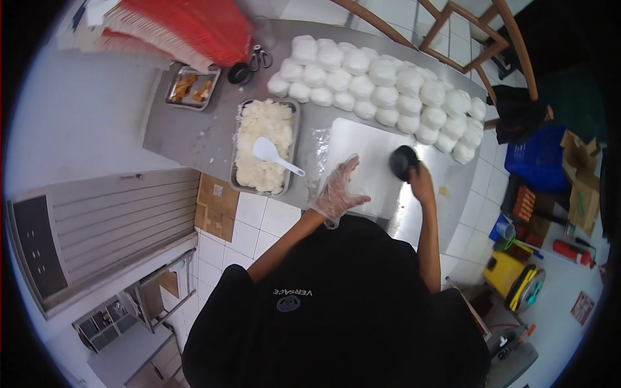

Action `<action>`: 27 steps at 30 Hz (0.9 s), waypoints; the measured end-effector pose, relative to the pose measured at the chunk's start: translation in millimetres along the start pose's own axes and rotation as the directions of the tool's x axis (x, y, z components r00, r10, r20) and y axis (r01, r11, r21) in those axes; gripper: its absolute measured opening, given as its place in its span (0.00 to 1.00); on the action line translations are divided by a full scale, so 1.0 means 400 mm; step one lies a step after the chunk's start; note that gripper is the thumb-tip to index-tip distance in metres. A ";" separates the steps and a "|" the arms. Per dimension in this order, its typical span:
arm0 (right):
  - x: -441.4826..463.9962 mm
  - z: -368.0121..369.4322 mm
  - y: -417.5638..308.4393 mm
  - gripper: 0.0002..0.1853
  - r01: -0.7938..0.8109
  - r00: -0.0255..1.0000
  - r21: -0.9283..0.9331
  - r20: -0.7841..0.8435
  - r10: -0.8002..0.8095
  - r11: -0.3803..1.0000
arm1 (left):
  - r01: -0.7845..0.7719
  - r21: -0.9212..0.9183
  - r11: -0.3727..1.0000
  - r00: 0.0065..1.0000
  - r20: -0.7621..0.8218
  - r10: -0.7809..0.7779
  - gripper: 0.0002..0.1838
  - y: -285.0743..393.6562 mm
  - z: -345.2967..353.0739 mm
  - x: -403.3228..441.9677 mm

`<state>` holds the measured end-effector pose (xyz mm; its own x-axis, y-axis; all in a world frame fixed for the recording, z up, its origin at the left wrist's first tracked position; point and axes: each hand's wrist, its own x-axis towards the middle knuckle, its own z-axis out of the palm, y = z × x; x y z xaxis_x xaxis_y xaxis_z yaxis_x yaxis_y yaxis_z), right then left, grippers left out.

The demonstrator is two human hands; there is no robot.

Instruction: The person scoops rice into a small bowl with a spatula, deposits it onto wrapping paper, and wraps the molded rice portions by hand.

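Observation:
My left hand (341,192), in a clear plastic glove, is held with its fingers spread over the left side of a white sheet or board (362,145). My right hand (420,183) is bare and grips a small black bowl (404,163) above the board's right side. Left of the gloved hand sits a metal tray (294,139) heaped with white rice (262,119). A white rice paddle (275,155) lies across the rice, its handle pointing towards me. Crumpled clear plastic (321,139) lies between tray and board.
Many white, round, wrapped-looking bundles (362,84) are stacked along the far side of the metal table (194,139). At the far left are a small tray of orange-brown food (193,87), scissors (261,58), a black round dish (239,74) and a red stack (187,26). A wooden chair (466,39) stands beyond.

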<state>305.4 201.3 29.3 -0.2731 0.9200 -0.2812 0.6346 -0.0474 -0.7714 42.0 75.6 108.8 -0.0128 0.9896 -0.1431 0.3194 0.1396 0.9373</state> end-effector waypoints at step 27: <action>-0.134 0.496 -0.764 0.15 0.254 0.837 -0.572 0.534 0.120 0.780 | 0.043 0.719 0.693 0.999 -0.017 -0.044 0.40 -0.276 -0.608 -0.222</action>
<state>-17.3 89.2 166.9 -0.5390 0.5563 -0.6325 0.8392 0.4195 -0.3462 -222.6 -19.4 95.3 -0.0431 0.9830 -0.1787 0.9024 0.1150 0.4152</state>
